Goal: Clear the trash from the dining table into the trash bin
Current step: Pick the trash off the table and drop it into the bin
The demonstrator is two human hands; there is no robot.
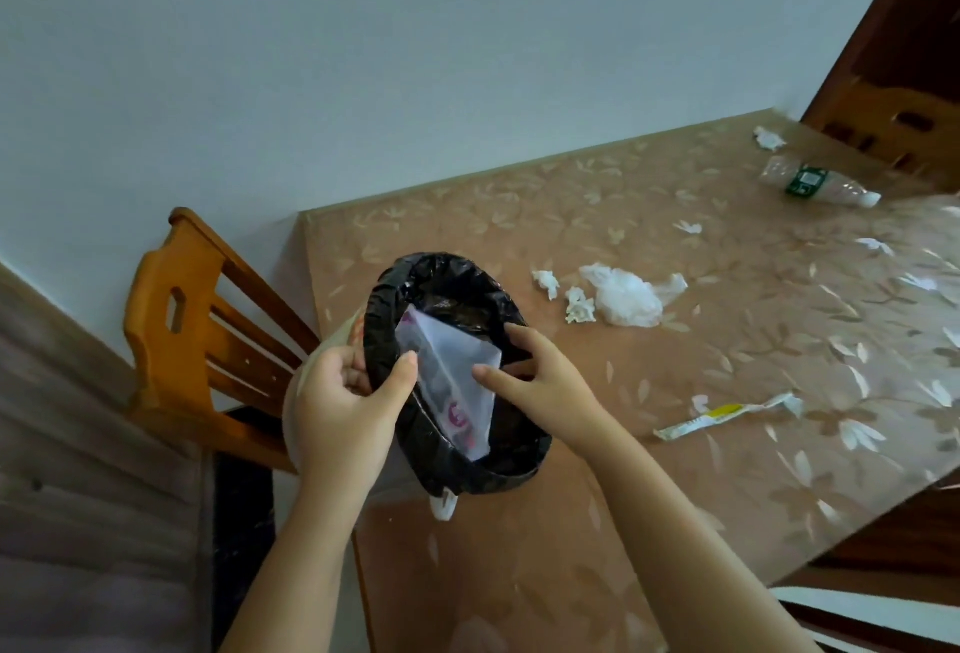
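My left hand point(345, 408) grips the rim of a small trash bin point(506, 470) lined with a black bag, held tilted over the table's near-left corner. A white plastic packet point(452, 372) with pink print lies inside the bin. My right hand point(540, 382) hovers at the bin's mouth, fingers apart, its thumb touching the packet. On the dining table point(675, 496) lie two crumpled tissues point(545, 282) point(579, 306), a crumpled white plastic bag point(628, 296), a torn yellow-and-white wrapper point(727, 416), an empty clear bottle point(815, 183) with a green label, and another tissue point(769, 138) at the far edge.
A wooden chair point(176, 320) stands at the table's left end against the white wall. A second wooden chair point(904, 127) is at the far right end. A white-edged thing point(872, 611) shows at the bottom right.
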